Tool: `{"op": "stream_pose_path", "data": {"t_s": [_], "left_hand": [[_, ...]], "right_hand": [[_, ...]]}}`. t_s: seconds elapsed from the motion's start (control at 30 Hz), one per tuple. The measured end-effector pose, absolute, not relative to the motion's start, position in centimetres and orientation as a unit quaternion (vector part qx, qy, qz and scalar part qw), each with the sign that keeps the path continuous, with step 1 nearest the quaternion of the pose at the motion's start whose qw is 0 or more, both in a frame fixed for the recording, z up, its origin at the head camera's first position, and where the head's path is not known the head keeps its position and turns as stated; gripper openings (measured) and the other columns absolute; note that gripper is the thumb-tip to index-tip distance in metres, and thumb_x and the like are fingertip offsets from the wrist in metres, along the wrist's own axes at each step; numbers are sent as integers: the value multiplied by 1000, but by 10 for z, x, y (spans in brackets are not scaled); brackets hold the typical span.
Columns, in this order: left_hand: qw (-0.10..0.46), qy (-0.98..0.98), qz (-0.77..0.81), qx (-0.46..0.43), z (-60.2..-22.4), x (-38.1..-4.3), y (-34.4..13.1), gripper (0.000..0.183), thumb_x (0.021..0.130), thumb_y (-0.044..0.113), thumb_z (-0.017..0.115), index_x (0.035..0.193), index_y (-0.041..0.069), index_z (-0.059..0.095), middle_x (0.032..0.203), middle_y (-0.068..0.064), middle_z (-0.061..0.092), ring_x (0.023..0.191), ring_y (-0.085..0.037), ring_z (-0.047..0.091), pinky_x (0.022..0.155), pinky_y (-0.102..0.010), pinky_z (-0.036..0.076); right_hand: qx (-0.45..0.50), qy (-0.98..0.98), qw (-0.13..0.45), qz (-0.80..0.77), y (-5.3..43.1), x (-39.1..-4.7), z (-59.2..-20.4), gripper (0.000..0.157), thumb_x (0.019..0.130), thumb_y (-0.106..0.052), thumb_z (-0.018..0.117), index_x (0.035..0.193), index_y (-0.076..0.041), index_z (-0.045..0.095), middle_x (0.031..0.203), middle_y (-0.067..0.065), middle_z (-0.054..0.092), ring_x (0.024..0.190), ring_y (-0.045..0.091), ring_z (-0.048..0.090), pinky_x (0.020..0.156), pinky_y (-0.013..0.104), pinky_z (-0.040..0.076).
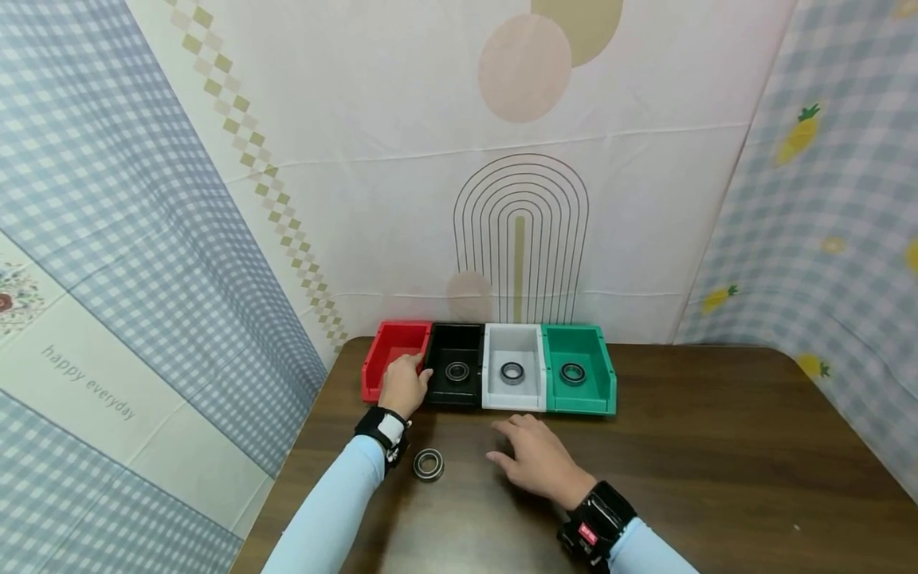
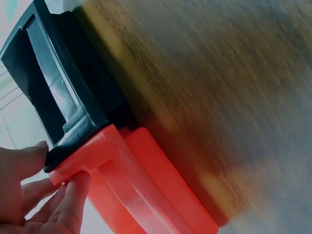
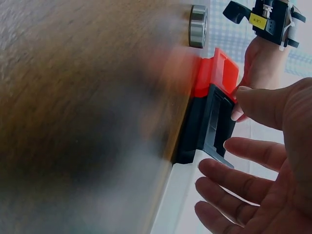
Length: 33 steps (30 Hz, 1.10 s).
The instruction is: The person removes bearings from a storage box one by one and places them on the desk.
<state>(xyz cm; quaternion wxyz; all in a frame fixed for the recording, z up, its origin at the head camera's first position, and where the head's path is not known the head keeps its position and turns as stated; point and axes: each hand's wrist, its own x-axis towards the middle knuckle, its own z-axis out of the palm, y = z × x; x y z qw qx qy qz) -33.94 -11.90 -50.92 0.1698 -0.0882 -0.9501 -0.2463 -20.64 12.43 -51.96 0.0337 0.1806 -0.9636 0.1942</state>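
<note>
A brown wood-grain table (image 1: pixel 703 446) meets a pale printed cloth (image 1: pixel 373 215) at twelve o'clock; blue checked cloths (image 1: pixel 122 119) hang toward ten and two. Along the far edge stand a red bin (image 1: pixel 390 347) and, toward three o'clock, a black bin (image 1: pixel 455 339), white bin (image 1: pixel 513 343) and green bin (image 1: pixel 574 343), these three with one bearing (image 1: pixel 466 372) each. The left hand (image 1: pixel 403 388) pinches the adjoining red and black rims. The right hand (image 1: pixel 541 462) is loosely extended, holding nothing, a loose bearing (image 1: pixel 417 465) at its nine o'clock.

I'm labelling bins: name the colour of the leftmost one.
The leftmost bin is red, shown best in the head view.
</note>
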Motion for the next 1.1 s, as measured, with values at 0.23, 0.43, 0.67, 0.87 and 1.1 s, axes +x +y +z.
{"op": "stream_pose_path", "data": {"t_s": [0.23,0.43,0.67,0.87,1.1], "left_hand": [[177,-949,-250,-80,-516,-340,-116,40,90,20,73,127,6,68,116,-19,73,98,-35,71,85,-48,58],[196,-956,-183,-120,-513,-337,-107,33,93,15,68,122,-3,68,93,-21,75,77,-35,71,74,-47,60],[193,-959,-170,-120,-513,-336,-106,34,94,15,67,123,-2,67,91,-21,75,74,-34,71,74,-46,60],[187,-962,-166,-112,-518,-336,-108,38,95,16,65,128,-4,64,92,-20,75,77,-34,71,78,-47,60],[185,-963,-167,-106,-523,-336,-108,39,96,17,64,130,-2,62,93,-19,75,79,-33,72,78,-45,61]], "right_hand": [[190,-961,34,199,124,-206,-521,51,91,-47,67,130,-14,65,119,3,68,109,20,61,97,46,51],[189,-960,16,205,120,-207,-518,51,91,-46,67,131,-15,64,123,3,68,113,22,60,101,49,49],[186,-961,10,202,120,-208,-518,51,91,-47,66,132,-16,64,123,3,68,113,21,60,101,48,49],[181,-961,6,209,120,-209,-518,52,91,-47,67,132,-16,63,124,3,67,113,21,60,101,48,49],[178,-961,-2,212,120,-209,-519,52,91,-47,67,133,-16,63,123,3,67,113,21,60,101,48,49]]}}
